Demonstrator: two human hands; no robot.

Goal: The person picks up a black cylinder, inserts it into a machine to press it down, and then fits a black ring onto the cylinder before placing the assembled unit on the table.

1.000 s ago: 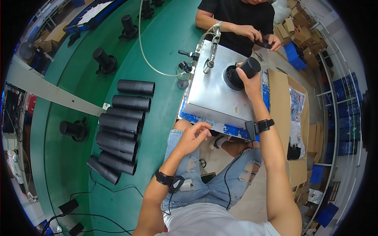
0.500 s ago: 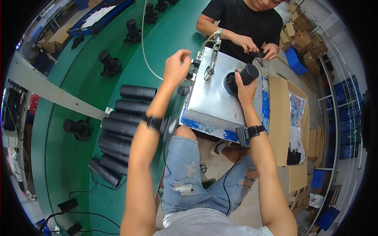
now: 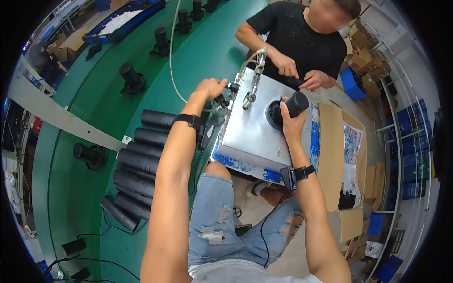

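My right hand [image 3: 293, 125] is wrapped round a black cylinder [image 3: 297, 104]. The cylinder leans over a round black socket [image 3: 274, 115] on top of a silver metal box [image 3: 255, 137]. My left hand [image 3: 211, 88] is closed at the box's left edge, its fingertips at a small air valve [image 3: 232, 87] with a metal knob. Just right of it, a metal clamp or cylinder arm [image 3: 255, 85] stands over the box top. Loose black tubes [image 3: 134, 162] lie in a row beside my left forearm, partly hidden by it.
Across the box a person in a black shirt [image 3: 302, 45] handles a small dark part. Black cylinders on bases [image 3: 130, 75] stand along the green bench [image 3: 111, 101]. An open cardboard box [image 3: 330, 155] stands right. A thin hose [image 3: 171, 61] and black cables cross the bench.
My left hand has come down from above the bench to the valve, its fingers closing there. My right hand keeps its grip on the black cylinder. The view has shifted slightly.
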